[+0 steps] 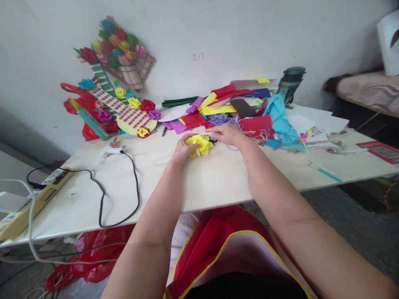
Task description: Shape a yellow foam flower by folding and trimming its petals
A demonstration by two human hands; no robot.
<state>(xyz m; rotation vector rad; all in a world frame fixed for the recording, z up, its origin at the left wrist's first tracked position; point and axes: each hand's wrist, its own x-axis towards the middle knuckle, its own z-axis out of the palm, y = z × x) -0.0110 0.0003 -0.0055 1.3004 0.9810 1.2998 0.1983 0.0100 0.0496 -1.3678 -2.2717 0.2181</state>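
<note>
Near the front middle of the table, a yellow paper flower with ruffled petals is in my left hand; the thumb lies over its left side and the fingers are partly behind it. My right hand is just beyond and to the right of the flower, palm down. Its thumb and fingers come together toward the left, and whatever is between them is too small to make out. A small dark object lies under its fingertips, partly hidden by the flower.
A glue gun with a black cord lies left, near a power strip. Coloured paper, purple yarn, a phone and a bottle stand behind. A flower-decorated paper guitar leans at back left.
</note>
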